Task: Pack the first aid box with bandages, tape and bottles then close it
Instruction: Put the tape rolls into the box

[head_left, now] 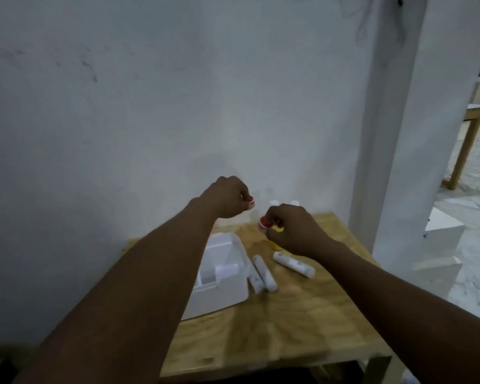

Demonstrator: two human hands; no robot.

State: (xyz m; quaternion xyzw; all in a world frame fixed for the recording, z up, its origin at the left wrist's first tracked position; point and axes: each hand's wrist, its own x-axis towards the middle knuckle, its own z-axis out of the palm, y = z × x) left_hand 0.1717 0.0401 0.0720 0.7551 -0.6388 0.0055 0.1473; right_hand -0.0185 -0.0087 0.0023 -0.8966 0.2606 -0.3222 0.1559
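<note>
The white first aid box stands open on the wooden table, partly hidden behind my left forearm. My left hand is raised above the box's far end and grips a small red-and-white roll of tape. My right hand hovers over the table's far side, holding another red-and-white tape roll together with something yellow. Three white bandage rolls lie on the table: two side by side against the box, one further right. Two white bottle caps show behind my right hand.
A white wall stands right behind the table. A white pillar rises at the right, with white blocks on the marble floor beside it. Another wooden table is at the far right. A yellow item lies under my right hand.
</note>
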